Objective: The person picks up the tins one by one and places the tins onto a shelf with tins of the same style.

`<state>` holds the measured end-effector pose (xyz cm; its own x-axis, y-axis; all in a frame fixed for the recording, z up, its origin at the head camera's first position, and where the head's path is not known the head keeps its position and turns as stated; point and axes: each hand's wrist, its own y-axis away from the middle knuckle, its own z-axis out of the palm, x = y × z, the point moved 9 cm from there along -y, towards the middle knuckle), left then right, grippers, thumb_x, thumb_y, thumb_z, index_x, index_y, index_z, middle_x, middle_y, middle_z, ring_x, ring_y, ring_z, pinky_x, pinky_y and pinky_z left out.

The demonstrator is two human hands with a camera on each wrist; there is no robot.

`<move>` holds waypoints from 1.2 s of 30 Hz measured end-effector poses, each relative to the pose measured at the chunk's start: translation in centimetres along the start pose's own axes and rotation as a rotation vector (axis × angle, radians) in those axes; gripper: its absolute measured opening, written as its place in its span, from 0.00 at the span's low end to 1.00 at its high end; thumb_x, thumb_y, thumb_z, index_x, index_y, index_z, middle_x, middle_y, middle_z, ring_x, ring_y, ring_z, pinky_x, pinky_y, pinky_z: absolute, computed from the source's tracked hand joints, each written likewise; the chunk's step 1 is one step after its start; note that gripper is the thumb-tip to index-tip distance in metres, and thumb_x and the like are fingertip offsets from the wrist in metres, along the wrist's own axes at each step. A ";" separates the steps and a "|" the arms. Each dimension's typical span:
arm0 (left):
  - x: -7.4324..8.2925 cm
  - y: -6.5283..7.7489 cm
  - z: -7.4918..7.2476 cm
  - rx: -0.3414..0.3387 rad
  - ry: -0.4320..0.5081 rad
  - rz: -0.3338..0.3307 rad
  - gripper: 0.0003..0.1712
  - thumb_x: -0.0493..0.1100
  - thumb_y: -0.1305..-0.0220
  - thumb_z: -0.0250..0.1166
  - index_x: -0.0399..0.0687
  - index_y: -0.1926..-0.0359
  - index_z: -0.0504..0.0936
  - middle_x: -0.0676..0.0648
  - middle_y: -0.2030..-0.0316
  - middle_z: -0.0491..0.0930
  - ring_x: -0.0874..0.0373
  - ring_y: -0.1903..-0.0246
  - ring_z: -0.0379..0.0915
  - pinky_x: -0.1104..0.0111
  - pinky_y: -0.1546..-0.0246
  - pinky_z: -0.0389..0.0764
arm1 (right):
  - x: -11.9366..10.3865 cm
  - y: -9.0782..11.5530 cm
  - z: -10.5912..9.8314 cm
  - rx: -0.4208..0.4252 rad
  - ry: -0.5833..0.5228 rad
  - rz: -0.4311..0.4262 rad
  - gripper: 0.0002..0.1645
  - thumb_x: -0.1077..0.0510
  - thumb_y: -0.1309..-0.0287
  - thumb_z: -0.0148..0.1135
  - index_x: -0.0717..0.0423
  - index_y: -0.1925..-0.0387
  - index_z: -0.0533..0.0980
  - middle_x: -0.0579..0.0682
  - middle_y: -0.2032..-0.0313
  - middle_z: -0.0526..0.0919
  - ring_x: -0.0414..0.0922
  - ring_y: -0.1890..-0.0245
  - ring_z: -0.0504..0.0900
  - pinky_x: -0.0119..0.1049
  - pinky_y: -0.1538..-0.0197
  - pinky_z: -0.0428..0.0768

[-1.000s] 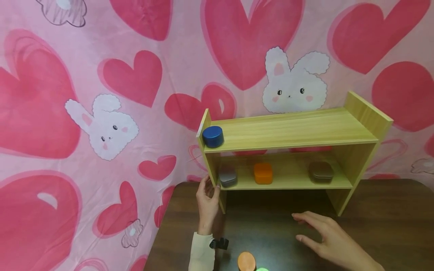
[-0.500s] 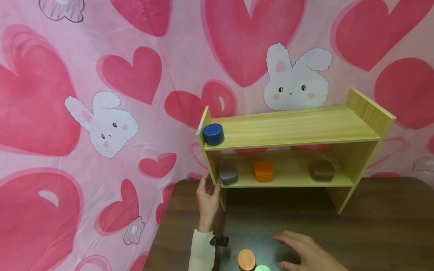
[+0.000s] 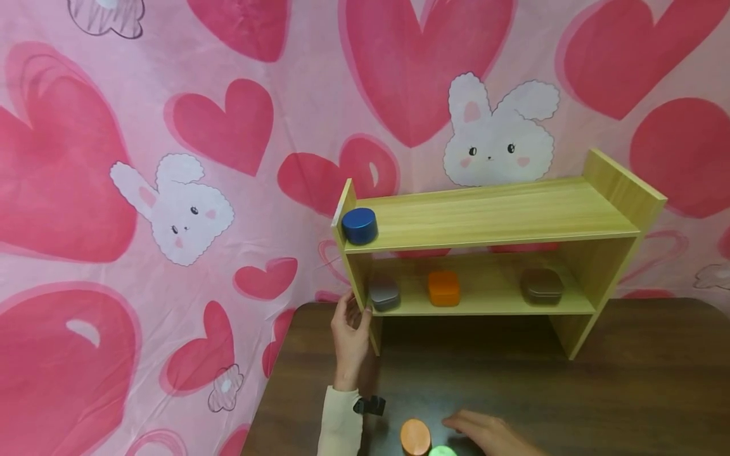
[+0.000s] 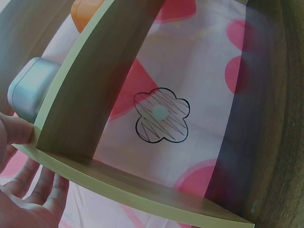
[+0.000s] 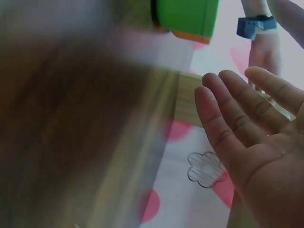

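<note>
My left hand (image 3: 349, 339) grips the left side panel of a two-tier wooden shelf (image 3: 485, 218). In the left wrist view its thumb (image 4: 18, 129) lies at the front edge, with the fingers (image 4: 40, 190) on the panel's outer side. Low in the head view, my right hand (image 3: 487, 430) is held over the table with fingers extended, holding nothing. Just left of it are a round orange container (image 3: 416, 437) and a light green one (image 3: 441, 451), cut off by the frame. The right wrist view shows the green container (image 5: 187, 19) beyond the open palm (image 5: 270, 166).
A blue round tin (image 3: 360, 226) stands at the left end of the top board. Along the lower board sit a grey tin (image 3: 384, 294), an orange square box (image 3: 443, 289) and a dark brown tin (image 3: 542, 286). A pink heart-patterned cloth (image 3: 256, 221) hangs behind the dark table (image 3: 656, 380).
My right hand has moved left and down toward the green container, out of the space before the shelf. The left hand keeps its place on the panel. The view has tipped slightly downward.
</note>
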<state>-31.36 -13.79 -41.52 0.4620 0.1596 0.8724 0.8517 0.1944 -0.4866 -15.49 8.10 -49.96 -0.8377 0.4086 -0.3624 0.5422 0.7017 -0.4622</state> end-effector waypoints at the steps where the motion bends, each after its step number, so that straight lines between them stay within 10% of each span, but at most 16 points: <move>1: 0.0 0.0 0.0 -0.002 0.002 -0.002 0.24 0.26 0.42 0.62 0.35 0.43 0.75 0.35 0.50 0.80 0.41 0.49 0.78 0.55 0.47 0.81 | 0.0 0.0 0.3 0.007 -0.025 -0.012 0.30 0.41 0.43 0.65 0.53 0.45 0.75 0.45 0.52 0.82 0.38 0.54 0.81 0.27 0.60 0.80; 36: 0.0 -0.1 0.1 0.000 -0.001 0.006 0.24 0.25 0.42 0.62 0.36 0.43 0.76 0.35 0.50 0.81 0.42 0.49 0.78 0.53 0.46 0.80 | 0.5 -0.6 5.0 -0.087 -0.223 0.000 0.13 0.51 0.34 0.58 0.54 0.55 0.79 0.42 0.65 0.81 0.25 0.66 0.75 0.13 0.69 0.67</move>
<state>-31.50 -13.71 -41.49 0.4665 0.1616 0.8697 0.8490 0.1940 -0.4914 -15.89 5.01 -53.93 -0.7974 0.2765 -0.5363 0.5265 0.7532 -0.3945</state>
